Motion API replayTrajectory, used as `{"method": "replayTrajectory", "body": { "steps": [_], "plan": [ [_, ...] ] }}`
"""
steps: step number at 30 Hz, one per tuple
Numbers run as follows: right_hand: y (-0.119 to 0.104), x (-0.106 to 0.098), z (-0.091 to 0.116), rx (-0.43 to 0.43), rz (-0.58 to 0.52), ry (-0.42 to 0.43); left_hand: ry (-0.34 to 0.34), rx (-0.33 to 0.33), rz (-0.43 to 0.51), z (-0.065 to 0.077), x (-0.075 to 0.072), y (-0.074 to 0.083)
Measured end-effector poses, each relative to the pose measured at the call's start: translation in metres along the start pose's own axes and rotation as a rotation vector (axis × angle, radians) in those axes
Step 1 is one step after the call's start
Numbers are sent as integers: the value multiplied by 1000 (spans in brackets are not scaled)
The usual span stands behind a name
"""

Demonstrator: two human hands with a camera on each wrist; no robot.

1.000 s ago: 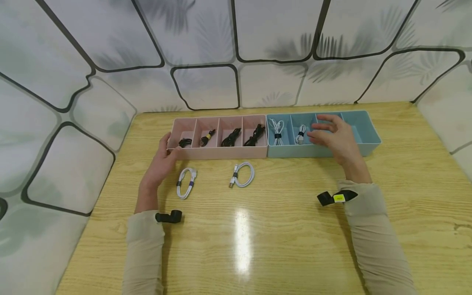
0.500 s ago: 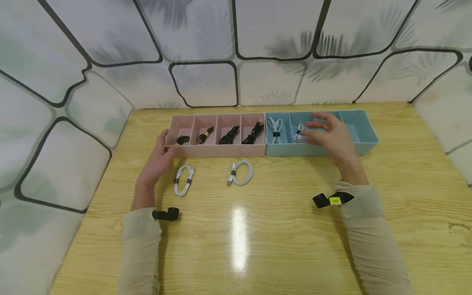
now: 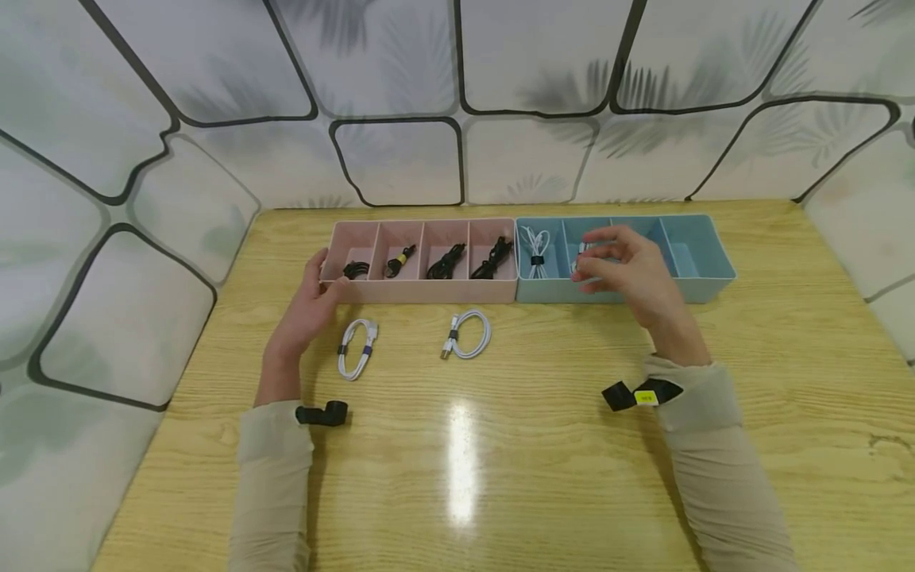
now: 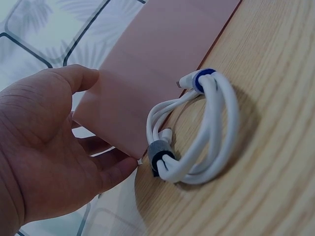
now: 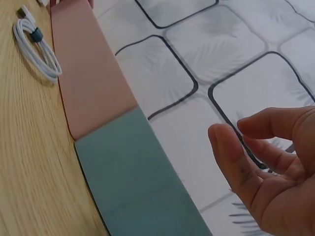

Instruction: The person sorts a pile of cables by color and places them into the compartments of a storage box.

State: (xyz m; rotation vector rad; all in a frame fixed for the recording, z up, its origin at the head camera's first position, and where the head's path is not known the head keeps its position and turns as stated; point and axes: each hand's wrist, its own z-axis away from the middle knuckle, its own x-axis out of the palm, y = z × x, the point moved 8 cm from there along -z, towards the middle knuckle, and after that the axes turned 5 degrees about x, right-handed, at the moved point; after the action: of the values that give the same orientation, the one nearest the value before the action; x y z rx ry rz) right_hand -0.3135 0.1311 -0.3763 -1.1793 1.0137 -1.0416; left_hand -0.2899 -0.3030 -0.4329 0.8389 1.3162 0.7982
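A pink organizer box point(image 3: 436, 293) with black bundled cables in its compartments stands end to end with a blue organizer box point(image 3: 704, 289). My left hand point(image 3: 303, 306) holds the left end of the pink box, its thumb at the front wall and its fingers round the end wall. Over the blue box hovers my right hand point(image 3: 632, 274), thumb and fingers bent and apart with nothing between them. It partly covers a small white cable point(image 3: 581, 249) in the second compartment. A white cable bundle point(image 3: 538, 256) lies in the first compartment.
On the table point(image 3: 543, 445), in front of the pink box, lie a coiled white cable with two straps point(image 3: 345, 357) and a coiled white USB cable point(image 3: 477, 352). A patterned wall covering point(image 3: 400, 163) rises behind the boxes.
My right hand has moved left, from above the third compartment of the blue box toward the small white cable in the second. The left hand stays on the pink box.
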Motion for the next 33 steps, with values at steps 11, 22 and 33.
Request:
{"method": "replayTrajectory", "body": {
  "steps": [11, 22, 33],
  "plan": [
    [14, 62, 3, 23, 200, -267, -2, -3, 9, -1, 1, -1],
    [38, 121, 13, -38, 538, -436, 1, 10, 18, -1, 1, -1],
    [46, 146, 19, -191, 824, -438, -8, -3, 13, 2, 0, 2]
  ]
}}
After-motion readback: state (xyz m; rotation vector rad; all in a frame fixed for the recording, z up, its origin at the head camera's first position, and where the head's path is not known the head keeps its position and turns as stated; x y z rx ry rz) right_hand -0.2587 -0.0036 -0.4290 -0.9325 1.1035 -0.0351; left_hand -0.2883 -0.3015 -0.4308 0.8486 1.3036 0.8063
